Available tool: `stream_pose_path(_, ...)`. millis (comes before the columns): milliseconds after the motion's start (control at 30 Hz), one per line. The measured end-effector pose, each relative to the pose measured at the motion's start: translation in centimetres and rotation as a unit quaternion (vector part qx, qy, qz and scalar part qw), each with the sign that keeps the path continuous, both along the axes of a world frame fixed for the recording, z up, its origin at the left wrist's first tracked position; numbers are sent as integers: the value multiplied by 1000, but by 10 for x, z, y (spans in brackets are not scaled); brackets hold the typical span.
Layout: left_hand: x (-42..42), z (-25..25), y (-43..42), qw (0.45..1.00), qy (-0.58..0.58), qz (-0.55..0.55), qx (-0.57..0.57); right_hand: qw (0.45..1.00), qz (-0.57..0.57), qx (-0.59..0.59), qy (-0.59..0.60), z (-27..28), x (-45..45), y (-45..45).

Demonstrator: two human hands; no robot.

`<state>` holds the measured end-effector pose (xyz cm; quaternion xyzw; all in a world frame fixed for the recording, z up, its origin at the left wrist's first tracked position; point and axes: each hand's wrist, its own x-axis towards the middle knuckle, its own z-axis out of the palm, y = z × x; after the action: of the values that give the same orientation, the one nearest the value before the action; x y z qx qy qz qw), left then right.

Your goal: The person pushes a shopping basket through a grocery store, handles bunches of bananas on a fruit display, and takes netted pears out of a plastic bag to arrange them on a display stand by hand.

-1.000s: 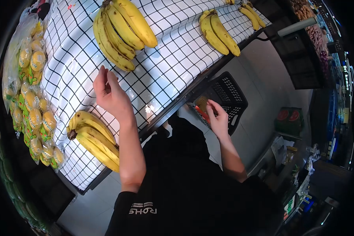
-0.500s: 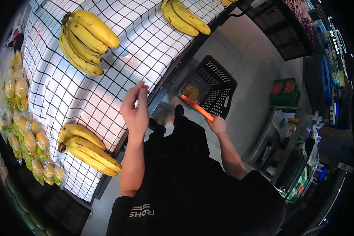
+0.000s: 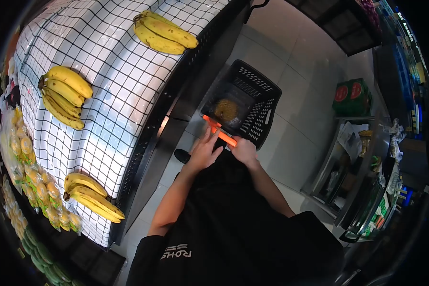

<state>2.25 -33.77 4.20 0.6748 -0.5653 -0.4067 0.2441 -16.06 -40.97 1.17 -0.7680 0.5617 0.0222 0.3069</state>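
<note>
A black shopping basket hangs or stands just ahead of my body, its orange handle raised toward me. Around the handle's right part my right hand is closed. My left hand is beside the handle's other part, fingers stretched and thumb apart; whether the fingertips touch it I cannot tell. Inside the basket lies a round yellow-brown item, its kind unclear. Left of me, three banana bunches, an upper one, a middle one and a lower one, rest on a checked cloth.
The display's dark edge runs along my left. Bagged yellow fruit lies at the far left. On the right are a metal shelf unit and a green package with red circles. Pale floor tiles show beyond the basket.
My left hand has moved from above the checked cloth to the basket's handle. My right hand keeps its hold. The view has shifted, and the bananas now appear farther left.
</note>
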Motion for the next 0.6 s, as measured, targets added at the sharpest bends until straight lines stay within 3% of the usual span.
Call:
stream_pose_path(100, -25, -12, -20, 994, -84, -39, -64, 1000, 8, 18, -10, 4, -7, -21)
stream_pose_path(200, -38, -17, -38, 993, -107, -36, -21, 1000, 22, 19, -7, -2, -14, -42)
stream_pose_path(600, -48, -33, -107, 988, -118, -37, -89, 995, 15, -82, -48, -20, -29, -108)
